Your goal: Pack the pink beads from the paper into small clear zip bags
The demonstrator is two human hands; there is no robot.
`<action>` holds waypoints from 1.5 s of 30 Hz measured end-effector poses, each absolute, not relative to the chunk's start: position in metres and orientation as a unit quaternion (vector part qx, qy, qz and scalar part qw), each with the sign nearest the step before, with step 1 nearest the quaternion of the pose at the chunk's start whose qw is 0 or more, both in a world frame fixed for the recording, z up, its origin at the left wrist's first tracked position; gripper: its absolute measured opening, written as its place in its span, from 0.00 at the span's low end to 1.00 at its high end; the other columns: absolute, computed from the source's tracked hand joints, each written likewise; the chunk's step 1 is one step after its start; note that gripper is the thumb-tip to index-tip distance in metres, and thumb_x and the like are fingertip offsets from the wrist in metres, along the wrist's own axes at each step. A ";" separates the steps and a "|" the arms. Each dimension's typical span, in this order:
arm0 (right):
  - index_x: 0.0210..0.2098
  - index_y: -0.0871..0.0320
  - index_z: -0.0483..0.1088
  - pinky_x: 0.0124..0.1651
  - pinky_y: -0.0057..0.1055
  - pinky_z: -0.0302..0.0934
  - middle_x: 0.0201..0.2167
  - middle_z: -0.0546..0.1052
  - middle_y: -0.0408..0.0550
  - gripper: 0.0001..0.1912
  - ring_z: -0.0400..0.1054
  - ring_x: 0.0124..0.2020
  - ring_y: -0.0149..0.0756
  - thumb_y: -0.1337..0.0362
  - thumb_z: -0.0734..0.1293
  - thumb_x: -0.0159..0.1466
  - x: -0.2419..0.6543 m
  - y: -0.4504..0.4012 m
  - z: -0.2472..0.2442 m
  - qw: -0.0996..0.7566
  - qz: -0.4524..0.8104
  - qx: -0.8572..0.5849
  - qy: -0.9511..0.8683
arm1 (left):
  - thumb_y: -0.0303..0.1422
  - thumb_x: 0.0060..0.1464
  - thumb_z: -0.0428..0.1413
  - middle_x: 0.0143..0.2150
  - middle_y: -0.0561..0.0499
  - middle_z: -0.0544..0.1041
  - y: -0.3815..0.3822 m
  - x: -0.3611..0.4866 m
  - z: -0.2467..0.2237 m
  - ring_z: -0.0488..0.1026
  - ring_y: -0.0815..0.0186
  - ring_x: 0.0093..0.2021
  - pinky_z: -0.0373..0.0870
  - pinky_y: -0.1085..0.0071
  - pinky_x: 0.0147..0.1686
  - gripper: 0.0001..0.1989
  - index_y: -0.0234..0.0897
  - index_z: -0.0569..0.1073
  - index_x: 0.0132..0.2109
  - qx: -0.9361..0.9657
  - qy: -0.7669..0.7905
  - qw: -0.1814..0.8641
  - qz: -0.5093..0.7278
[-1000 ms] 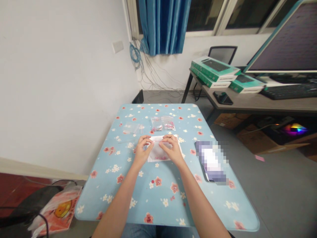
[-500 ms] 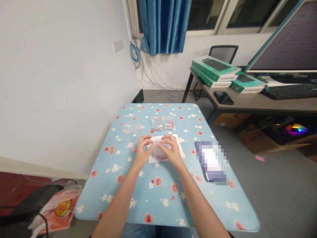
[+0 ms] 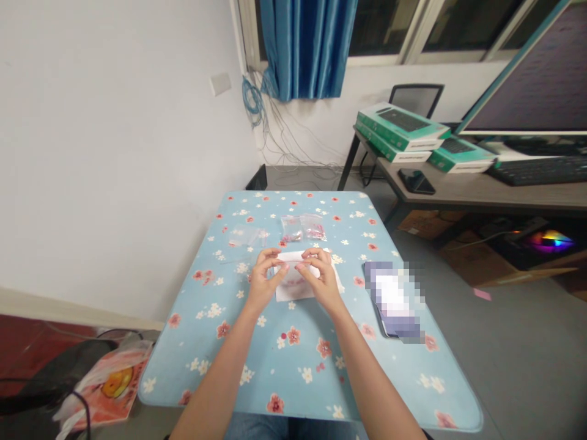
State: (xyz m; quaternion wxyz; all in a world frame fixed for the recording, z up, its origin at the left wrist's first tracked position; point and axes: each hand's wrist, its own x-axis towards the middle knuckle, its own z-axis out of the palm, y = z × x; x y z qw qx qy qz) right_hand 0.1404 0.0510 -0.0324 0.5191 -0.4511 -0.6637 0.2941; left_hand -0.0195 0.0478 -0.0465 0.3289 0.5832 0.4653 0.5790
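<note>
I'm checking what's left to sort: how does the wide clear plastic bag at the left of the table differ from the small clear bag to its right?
The wide clear plastic bag looks flat and empty, while the small clear bag holds a cluster of red-pink pieces. The wide bag is larger than the small bag. The wide bag nearly vanishes against the cloth, while the small bag stands out. Both lie near the far edge of the blue floral tablecloth.

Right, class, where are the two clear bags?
In the head view, the clear bags lie side by side on the blue floral table, just beyond the white paper.
</note>
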 end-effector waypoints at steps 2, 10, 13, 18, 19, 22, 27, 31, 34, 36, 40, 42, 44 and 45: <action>0.27 0.54 0.72 0.51 0.40 0.52 0.38 0.70 0.46 0.08 0.60 0.45 0.40 0.58 0.65 0.59 0.140 0.050 -0.030 0.517 0.299 -0.445 -0.667 | 0.37 0.48 0.60 0.47 0.46 0.69 0.047 -0.018 -0.046 0.67 0.62 0.49 0.62 0.64 0.52 0.07 0.38 0.75 0.29 0.585 0.465 0.325 0.579; 0.24 0.54 0.71 0.50 0.39 0.53 0.32 0.70 0.46 0.16 0.63 0.41 0.39 0.55 0.59 0.63 0.143 0.051 -0.026 0.509 0.324 -0.436 -0.668 | 0.41 0.53 0.56 0.48 0.46 0.71 0.045 -0.021 -0.041 0.67 0.60 0.51 0.61 0.61 0.54 0.12 0.39 0.77 0.30 0.583 0.472 0.339 0.567; 0.24 0.54 0.70 0.50 0.38 0.54 0.32 0.71 0.46 0.16 0.63 0.41 0.39 0.55 0.60 0.63 0.144 0.051 -0.026 0.509 0.328 -0.434 -0.667 | 0.39 0.55 0.54 0.48 0.46 0.73 0.045 -0.021 -0.040 0.68 0.60 0.52 0.59 0.60 0.55 0.12 0.40 0.78 0.31 0.590 0.474 0.348 0.554; 0.28 0.56 0.70 0.42 0.34 0.59 0.28 0.73 0.44 0.11 0.66 0.33 0.36 0.56 0.64 0.60 0.149 0.051 -0.027 0.438 0.421 -0.401 -0.685 | 0.39 0.56 0.53 0.46 0.46 0.75 0.049 -0.023 -0.043 0.70 0.61 0.50 0.63 0.63 0.52 0.12 0.38 0.77 0.32 0.527 0.477 0.354 0.609; 0.29 0.57 0.71 0.40 0.33 0.60 0.26 0.73 0.44 0.11 0.66 0.31 0.35 0.56 0.64 0.60 0.151 0.052 -0.028 0.430 0.431 -0.406 -0.682 | 0.39 0.56 0.52 0.46 0.46 0.75 0.051 -0.024 -0.043 0.70 0.61 0.49 0.64 0.64 0.50 0.12 0.37 0.76 0.34 0.519 0.484 0.348 0.613; 0.30 0.58 0.72 0.36 0.32 0.61 0.24 0.73 0.44 0.11 0.66 0.27 0.33 0.56 0.65 0.59 0.160 0.060 -0.035 0.460 0.418 -0.448 -0.643 | 0.40 0.56 0.52 0.46 0.46 0.75 0.053 -0.028 -0.045 0.71 0.61 0.46 0.66 0.65 0.45 0.13 0.38 0.75 0.42 0.557 0.526 0.308 0.564; 0.31 0.58 0.71 0.28 0.30 0.60 0.21 0.74 0.45 0.14 0.67 0.23 0.34 0.53 0.66 0.55 0.175 0.091 -0.045 0.539 0.381 -0.530 -0.533 | 0.38 0.50 0.58 0.43 0.49 0.76 0.048 -0.033 -0.052 0.68 0.58 0.46 0.60 0.59 0.50 0.13 0.42 0.74 0.44 0.748 0.542 0.153 0.351; 0.29 0.59 0.70 0.27 0.30 0.59 0.20 0.75 0.47 0.13 0.68 0.23 0.36 0.54 0.65 0.53 0.169 0.126 -0.041 0.521 0.360 -0.543 -0.551 | 0.33 0.53 0.55 0.46 0.47 0.76 0.044 -0.032 -0.057 0.67 0.57 0.48 0.57 0.56 0.52 0.11 0.42 0.75 0.45 0.801 0.526 0.090 0.272; 0.31 0.59 0.71 0.29 0.30 0.59 0.22 0.77 0.47 0.10 0.69 0.23 0.35 0.58 0.64 0.55 0.157 0.150 -0.035 0.470 0.325 -0.568 -0.592 | 0.32 0.54 0.54 0.49 0.47 0.75 0.044 -0.031 -0.059 0.67 0.57 0.50 0.56 0.54 0.54 0.12 0.43 0.74 0.46 0.809 0.518 0.078 0.267; 0.32 0.58 0.71 0.31 0.31 0.59 0.24 0.78 0.47 0.09 0.70 0.24 0.35 0.60 0.63 0.57 0.147 0.163 -0.032 0.423 0.297 -0.591 -0.620 | 0.32 0.56 0.53 0.49 0.47 0.75 0.044 -0.030 -0.060 0.66 0.57 0.50 0.54 0.54 0.55 0.12 0.43 0.74 0.47 0.808 0.513 0.080 0.277; 0.36 0.57 0.72 0.38 0.34 0.58 0.26 0.78 0.47 0.08 0.71 0.31 0.38 0.64 0.63 0.58 0.132 0.177 -0.031 0.339 0.197 -0.620 -0.679 | 0.32 0.57 0.51 0.50 0.46 0.74 0.048 -0.029 -0.063 0.67 0.57 0.51 0.54 0.53 0.56 0.12 0.44 0.73 0.47 0.797 0.524 0.082 0.290; 0.39 0.57 0.71 0.42 0.38 0.56 0.28 0.78 0.48 0.10 0.70 0.36 0.42 0.65 0.63 0.58 0.127 0.178 -0.032 0.321 0.145 -0.623 -0.699 | 0.33 0.57 0.51 0.51 0.46 0.74 0.050 -0.029 -0.066 0.67 0.56 0.52 0.54 0.52 0.56 0.12 0.44 0.73 0.48 0.793 0.527 0.084 0.293; 0.45 0.57 0.69 0.46 0.41 0.53 0.29 0.78 0.50 0.16 0.67 0.40 0.46 0.67 0.64 0.57 0.124 0.177 -0.036 0.327 0.097 -0.618 -0.709 | 0.35 0.58 0.51 0.53 0.46 0.73 0.051 -0.029 -0.068 0.66 0.56 0.54 0.53 0.51 0.57 0.13 0.44 0.73 0.49 0.790 0.527 0.088 0.300; 0.48 0.58 0.67 0.47 0.42 0.52 0.31 0.77 0.51 0.19 0.66 0.42 0.48 0.68 0.64 0.56 0.123 0.175 -0.037 0.334 0.076 -0.614 -0.711 | 0.36 0.58 0.51 0.54 0.46 0.73 0.051 -0.029 -0.069 0.66 0.56 0.55 0.52 0.51 0.58 0.14 0.44 0.72 0.50 0.788 0.527 0.090 0.304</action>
